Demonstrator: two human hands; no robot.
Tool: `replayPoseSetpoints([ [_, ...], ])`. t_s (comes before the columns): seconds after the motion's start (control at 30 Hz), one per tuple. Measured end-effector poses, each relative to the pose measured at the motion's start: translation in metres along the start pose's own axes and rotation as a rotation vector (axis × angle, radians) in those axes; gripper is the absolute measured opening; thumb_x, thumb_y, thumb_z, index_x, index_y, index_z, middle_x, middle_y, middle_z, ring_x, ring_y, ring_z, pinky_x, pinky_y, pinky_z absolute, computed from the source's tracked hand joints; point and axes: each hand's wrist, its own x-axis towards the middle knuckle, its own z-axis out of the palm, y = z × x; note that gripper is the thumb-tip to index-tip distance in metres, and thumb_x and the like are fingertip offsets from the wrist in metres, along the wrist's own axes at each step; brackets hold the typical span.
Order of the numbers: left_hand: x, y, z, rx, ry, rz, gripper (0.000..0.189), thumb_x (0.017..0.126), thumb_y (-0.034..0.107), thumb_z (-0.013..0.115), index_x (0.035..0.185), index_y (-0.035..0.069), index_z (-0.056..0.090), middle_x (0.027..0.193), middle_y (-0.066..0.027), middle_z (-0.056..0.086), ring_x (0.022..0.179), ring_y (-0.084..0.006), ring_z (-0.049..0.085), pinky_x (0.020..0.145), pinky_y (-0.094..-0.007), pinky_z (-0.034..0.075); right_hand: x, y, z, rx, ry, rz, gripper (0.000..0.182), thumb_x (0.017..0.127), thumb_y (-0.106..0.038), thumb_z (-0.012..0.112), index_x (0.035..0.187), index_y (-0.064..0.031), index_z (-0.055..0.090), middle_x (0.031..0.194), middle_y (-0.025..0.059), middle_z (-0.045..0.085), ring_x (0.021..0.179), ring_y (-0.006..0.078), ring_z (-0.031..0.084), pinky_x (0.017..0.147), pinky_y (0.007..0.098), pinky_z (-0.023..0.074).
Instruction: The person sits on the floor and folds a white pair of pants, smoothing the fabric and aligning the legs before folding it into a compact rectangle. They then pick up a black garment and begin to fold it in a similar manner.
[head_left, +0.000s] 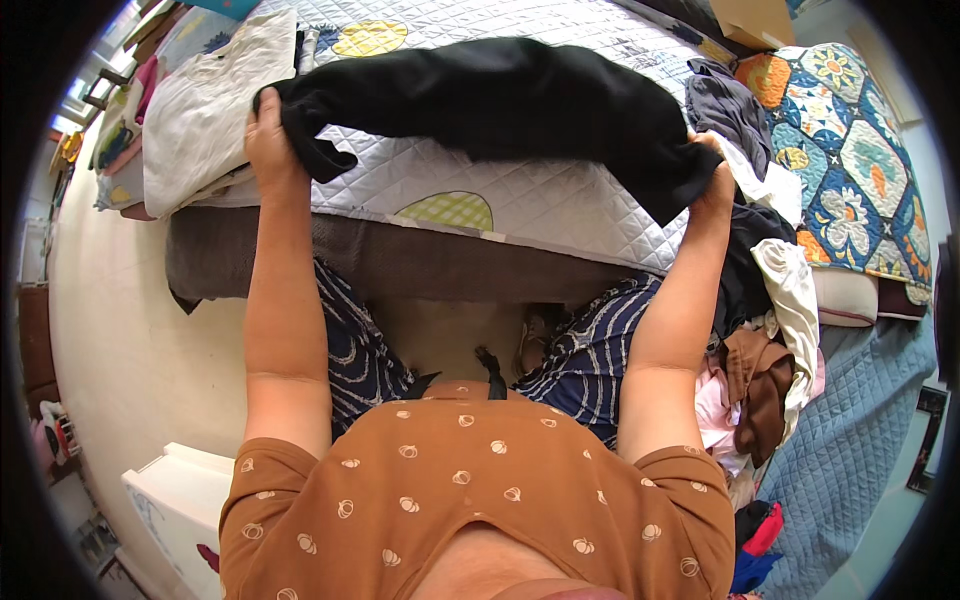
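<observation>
A black cloth garment (480, 97) is stretched sideways between my hands, its middle arching away from me over a white quilted bedspread (540, 195). My left hand (271, 142) grips the garment's left end, and a loose flap hangs just to the right of that hand. The right end is held in my right hand (712, 176), with a corner of fabric hanging below and inward. Close to my left hand lies a white shirt (214, 112), spread flat. Beside my right hand are a dark grey garment (727, 112) and a white cloth (772, 191).
At the right, a heap of clothes includes a brown garment (757, 390) and a cream one (787, 300). A colourful patterned quilt (847, 150) lies behind it. More folded clothes (124, 161) are at the far left. A white piece of furniture (184, 502) stands at the lower left.
</observation>
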Motion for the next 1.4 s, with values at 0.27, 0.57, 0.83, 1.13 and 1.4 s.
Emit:
replayPoseSetpoints([
  [0.27, -0.028, -0.023, 0.016, 0.405, -0.282, -0.132, 0.022, 0.094, 0.009, 0.065, 0.115, 0.001, 0.063, 0.100, -0.0034, 0.068, 0.085, -0.0105, 0.065, 0.075, -0.0253, 0.055, -0.011, 0.038, 0.083, -1.005, 0.102, -0.069, 0.028, 0.088, -0.018, 0.069, 0.111, -0.0032, 0.068, 0.100, 0.0096, 0.071, 0.091, 0.0171, 0.069, 0.071, 0.0279, 0.0531],
  [0.57, -0.102, -0.043, 0.052, 1.671, -0.929, 0.338, 0.117, 0.062, 0.048, 0.088, 0.152, 0.004, 0.028, 0.133, -0.0249, 0.051, 0.121, -0.0400, 0.051, 0.101, -0.0465, 0.041, -0.045, 0.074, 0.163, -1.832, -0.480, 0.020, 0.075, 0.075, -0.018, 0.078, 0.143, -0.0173, 0.048, 0.135, 0.0161, 0.053, 0.127, 0.0320, 0.050, 0.106, 0.0379, 0.0438],
  [0.83, -0.103, -0.064, 0.058, 1.736, -0.984, 0.655, 0.058, 0.071, 0.027, 0.080, 0.125, 0.018, 0.063, 0.129, -0.0161, 0.058, 0.115, -0.0325, 0.056, 0.095, -0.0458, 0.041, -0.020, 0.076, 0.139, -1.299, -0.353, 0.198, 0.030, 0.091, -0.009, 0.060, 0.120, -0.0052, 0.066, 0.105, 0.0090, 0.072, 0.095, 0.0218, 0.066, 0.088, 0.0293, 0.0488],
  [1.13, -0.083, -0.001, 0.052, 1.240, -0.640, 0.887, 0.017, 0.071, 0.009, 0.072, 0.087, 0.008, 0.067, 0.104, -0.0125, 0.064, 0.102, -0.0343, 0.058, 0.089, -0.0450, 0.042, -0.048, 0.039, 0.154, -0.486, -0.575, 0.514, 0.035, 0.094, -0.024, 0.068, 0.121, -0.0015, 0.066, 0.107, 0.0029, 0.070, 0.098, 0.0099, 0.063, 0.090, 0.0257, 0.0497],
  [1.4, -0.090, 0.005, 0.031, 1.512, -0.795, 0.838, 0.037, 0.074, 0.004, 0.065, 0.109, 0.015, 0.074, 0.124, -0.0201, 0.060, 0.121, -0.0354, 0.053, 0.101, -0.0447, 0.039, 0.004, 0.091, 0.113, -1.333, -0.014, -0.117, 0.056, 0.087, -0.037, 0.070, 0.131, -0.0062, 0.058, 0.113, 0.0150, 0.070, 0.104, 0.0290, 0.067, 0.092, 0.0361, 0.0517],
])
